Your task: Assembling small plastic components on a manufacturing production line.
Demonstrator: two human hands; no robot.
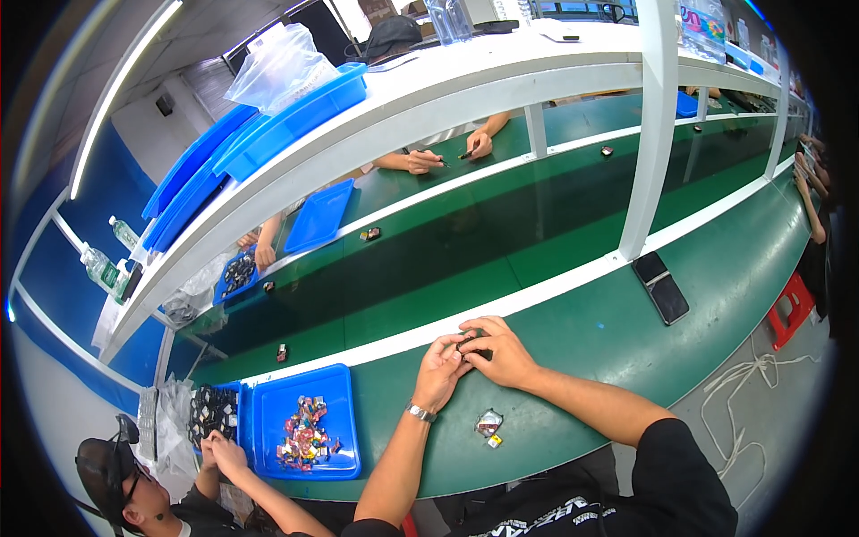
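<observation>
My left hand and my right hand meet over the green bench top, both pinching a small dark part between the fingertips. A metal watch sits on my left wrist. Just below my hands lies a small crumpled wrapper with a tiny yellow piece on the bench. A blue tray with several small coloured parts stands to the left of my left arm.
A dark conveyor belt runs beyond the white rail, carrying small parts. A black phone lies at right. A person at lower left works over a tray of dark parts. Other people's hands work across the belt. Blue bins sit on the shelf above.
</observation>
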